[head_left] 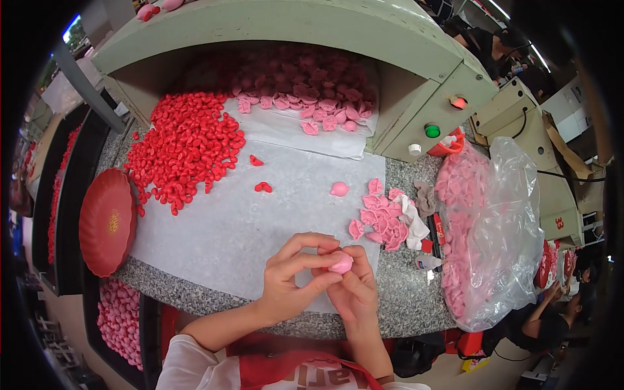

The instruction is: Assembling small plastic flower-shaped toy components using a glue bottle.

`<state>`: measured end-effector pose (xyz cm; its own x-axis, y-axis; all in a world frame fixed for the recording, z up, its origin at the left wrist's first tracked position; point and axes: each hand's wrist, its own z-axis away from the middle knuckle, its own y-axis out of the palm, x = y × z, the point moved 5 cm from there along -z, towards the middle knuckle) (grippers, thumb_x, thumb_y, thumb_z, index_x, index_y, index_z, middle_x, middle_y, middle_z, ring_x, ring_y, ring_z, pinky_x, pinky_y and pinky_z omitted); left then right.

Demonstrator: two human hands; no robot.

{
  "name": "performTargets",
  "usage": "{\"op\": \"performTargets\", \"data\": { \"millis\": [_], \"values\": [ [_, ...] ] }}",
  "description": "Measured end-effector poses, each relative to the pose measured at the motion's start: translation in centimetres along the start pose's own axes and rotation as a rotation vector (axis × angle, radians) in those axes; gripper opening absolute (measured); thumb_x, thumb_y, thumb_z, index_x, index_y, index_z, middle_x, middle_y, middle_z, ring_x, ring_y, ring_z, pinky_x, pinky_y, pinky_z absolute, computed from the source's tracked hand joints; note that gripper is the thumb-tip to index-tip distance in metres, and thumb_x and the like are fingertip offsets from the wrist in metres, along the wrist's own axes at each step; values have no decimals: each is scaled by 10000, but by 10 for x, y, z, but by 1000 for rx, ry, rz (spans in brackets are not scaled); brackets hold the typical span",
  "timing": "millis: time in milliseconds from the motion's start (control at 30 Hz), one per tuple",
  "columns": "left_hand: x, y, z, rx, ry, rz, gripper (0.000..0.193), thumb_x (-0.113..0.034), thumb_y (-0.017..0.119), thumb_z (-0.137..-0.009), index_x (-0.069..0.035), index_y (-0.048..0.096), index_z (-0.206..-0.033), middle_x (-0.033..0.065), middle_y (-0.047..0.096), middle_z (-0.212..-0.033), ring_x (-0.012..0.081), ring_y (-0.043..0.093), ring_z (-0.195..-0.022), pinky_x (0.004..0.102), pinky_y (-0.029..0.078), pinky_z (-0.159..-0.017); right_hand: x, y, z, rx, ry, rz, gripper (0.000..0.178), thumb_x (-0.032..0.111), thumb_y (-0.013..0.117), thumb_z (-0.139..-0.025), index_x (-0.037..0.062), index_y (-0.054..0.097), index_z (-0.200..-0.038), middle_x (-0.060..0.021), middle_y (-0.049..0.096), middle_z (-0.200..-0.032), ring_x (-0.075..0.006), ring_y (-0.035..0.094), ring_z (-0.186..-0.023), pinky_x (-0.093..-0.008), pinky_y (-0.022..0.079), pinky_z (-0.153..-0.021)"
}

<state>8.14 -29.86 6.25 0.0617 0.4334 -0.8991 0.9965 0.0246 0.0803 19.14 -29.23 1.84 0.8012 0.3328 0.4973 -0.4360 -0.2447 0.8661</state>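
Note:
Close to the table's front edge, my left hand (290, 276) and my right hand (357, 289) meet around a small rounded pink piece (341, 262). Thumbs and fingertips of both hands pinch it, hiding part of its surface. A similar pink piece (339, 189) rests alone on the white sheet (195, 240) beyond my hands. Two small red pieces, one (263, 187) nearer and one (256, 160) farther, lie on the same sheet. Right of them is a small heap of hollow pink shells (383, 218).
A big pile of red pieces (185, 146) spreads at the left, beside a red fluted dish (108, 221). More pink shells (325, 110) lie under a pale green machine housing (279, 23). A clear plastic bag (510, 227), a small bottle (427, 262) and a white cloth (414, 224) are at the right.

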Motion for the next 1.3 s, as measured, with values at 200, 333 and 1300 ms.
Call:
{"op": "performTargets", "data": {
  "millis": [200,333,1300],
  "values": [
    [6,-1,2,-3,16,123,153,37,646,-704,-21,592,-835,144,541,-983,239,520,-948,346,432,-803,-1,1,0,36,-53,24,336,-3,593,-773,55,483,-1085,-127,512,-1133,-211,473,-1085,-331,379,-911],
    [9,-2,2,5,87,126,135,31,632,-722,-25,580,-833,139,544,-949,249,521,-939,349,442,-788,-5,-1,-1,22,-78,40,333,-7,599,-769,55,485,-1076,-114,521,-1117,-189,485,-1056,-310,384,-896],
    [12,-3,1,4,47,55,167,53,580,-711,-22,598,-859,201,459,-1140,215,504,-977,282,444,-731,-3,6,2,-47,-77,153,330,57,501,-852,45,403,-1167,-178,439,-1230,-226,469,-1099,-373,383,-911]
  ]
}}
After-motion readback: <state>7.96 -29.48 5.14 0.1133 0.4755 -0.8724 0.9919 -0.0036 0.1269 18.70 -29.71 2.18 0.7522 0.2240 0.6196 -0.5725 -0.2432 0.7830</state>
